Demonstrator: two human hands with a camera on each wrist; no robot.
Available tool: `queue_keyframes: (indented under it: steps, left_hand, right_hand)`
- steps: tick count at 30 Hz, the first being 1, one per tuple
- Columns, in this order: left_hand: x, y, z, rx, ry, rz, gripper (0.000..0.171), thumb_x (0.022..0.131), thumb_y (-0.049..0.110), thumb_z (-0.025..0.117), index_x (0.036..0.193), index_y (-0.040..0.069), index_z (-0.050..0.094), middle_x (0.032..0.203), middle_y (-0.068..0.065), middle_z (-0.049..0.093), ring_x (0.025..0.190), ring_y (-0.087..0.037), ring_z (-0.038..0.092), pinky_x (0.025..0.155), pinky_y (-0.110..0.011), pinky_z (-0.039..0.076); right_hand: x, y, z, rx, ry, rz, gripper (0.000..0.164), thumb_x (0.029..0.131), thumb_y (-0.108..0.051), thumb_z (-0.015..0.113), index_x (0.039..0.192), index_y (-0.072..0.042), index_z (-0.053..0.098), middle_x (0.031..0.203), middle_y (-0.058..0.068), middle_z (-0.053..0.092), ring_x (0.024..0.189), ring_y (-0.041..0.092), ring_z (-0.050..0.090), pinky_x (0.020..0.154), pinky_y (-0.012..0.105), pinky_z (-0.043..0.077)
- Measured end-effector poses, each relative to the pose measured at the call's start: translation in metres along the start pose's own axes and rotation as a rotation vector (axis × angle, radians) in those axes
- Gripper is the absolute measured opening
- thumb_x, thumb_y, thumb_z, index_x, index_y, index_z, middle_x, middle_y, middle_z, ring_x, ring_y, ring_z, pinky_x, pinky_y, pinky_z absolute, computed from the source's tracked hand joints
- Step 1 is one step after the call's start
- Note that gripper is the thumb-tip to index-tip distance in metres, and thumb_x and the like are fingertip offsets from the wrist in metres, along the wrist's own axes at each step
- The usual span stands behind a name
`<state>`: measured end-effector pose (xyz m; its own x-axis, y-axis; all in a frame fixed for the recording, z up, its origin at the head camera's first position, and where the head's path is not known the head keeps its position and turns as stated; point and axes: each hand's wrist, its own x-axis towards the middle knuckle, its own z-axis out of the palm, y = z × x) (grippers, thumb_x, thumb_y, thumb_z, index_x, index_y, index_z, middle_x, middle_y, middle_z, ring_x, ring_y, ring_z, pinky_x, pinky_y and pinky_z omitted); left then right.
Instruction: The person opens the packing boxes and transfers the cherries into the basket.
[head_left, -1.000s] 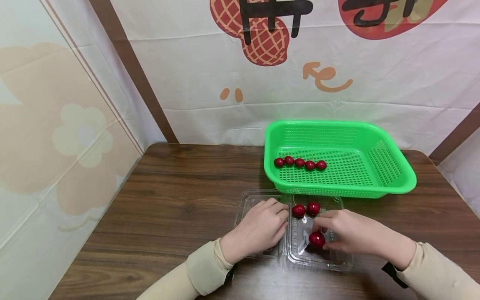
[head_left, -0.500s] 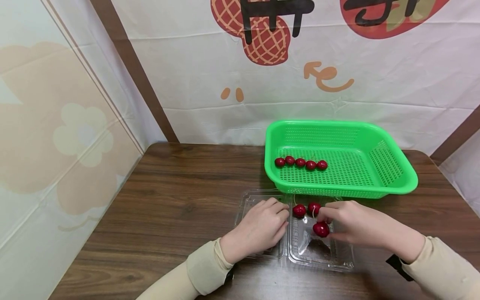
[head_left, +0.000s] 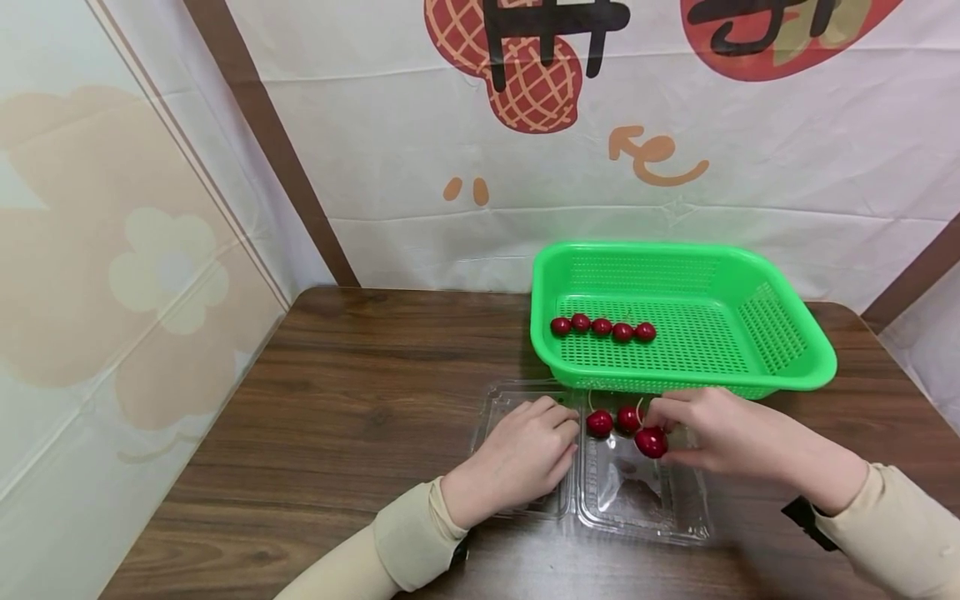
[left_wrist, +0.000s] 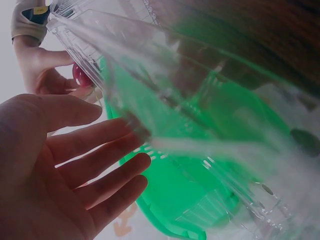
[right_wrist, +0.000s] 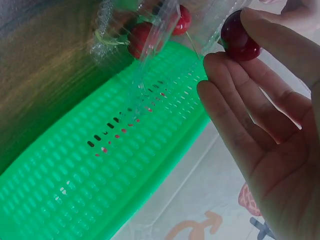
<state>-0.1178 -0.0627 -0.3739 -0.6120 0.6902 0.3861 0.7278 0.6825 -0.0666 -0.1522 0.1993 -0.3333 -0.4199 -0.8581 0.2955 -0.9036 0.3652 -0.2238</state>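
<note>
My right hand pinches a dark red cherry between thumb and fingers, above the right half of a clear plastic clamshell box. In the right wrist view, the thumb presses the held cherry against the fingertips. Two other cherries lie at the far end of that half: one at the hinge side, and the other cherry just left of the held one. Over the box's left half rests my left hand. Its fingers are extended and loose in the left wrist view, fingertips right at the plastic.
Behind the box stands a green perforated basket, holding a row of several cherries toward its left side. Everything sits on a dark wood-grain table. A printed cloth backdrop rises at the table's far edge.
My right hand has lifted the cherry and carried it away from me and slightly right, toward the two cherries at the box's far end. The left hand stays in place.
</note>
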Motion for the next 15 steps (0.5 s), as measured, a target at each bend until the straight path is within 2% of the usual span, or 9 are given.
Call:
queue_keyframes:
  steps: [5,15]
  left_hand:
    - [0.000,0.000,0.001,0.002,0.004,0.002,0.019,0.085,0.021,0.054,0.092,0.011,0.069,0.105,0.000,0.067,0.097,-0.015,0.053,0.076,-0.028,0.049]
    - [0.000,0.000,0.002,0.008,0.017,0.008,0.018,0.085,0.021,0.055,0.090,0.012,0.068,0.103,0.000,0.067,0.096,-0.015,0.054,0.073,-0.028,0.048]
  right_hand:
    - [0.002,0.002,-0.005,-0.005,0.016,0.003,0.031,0.061,-0.014,0.078,0.087,-0.017,0.062,0.080,-0.011,0.061,0.070,0.002,0.058,0.058,0.017,0.052]
    - [0.005,0.010,-0.016,-0.012,-0.011,0.030,0.029,0.064,-0.015,0.077,0.089,-0.014,0.062,0.081,-0.010,0.063,0.069,0.003,0.058,0.057,0.022,0.054]
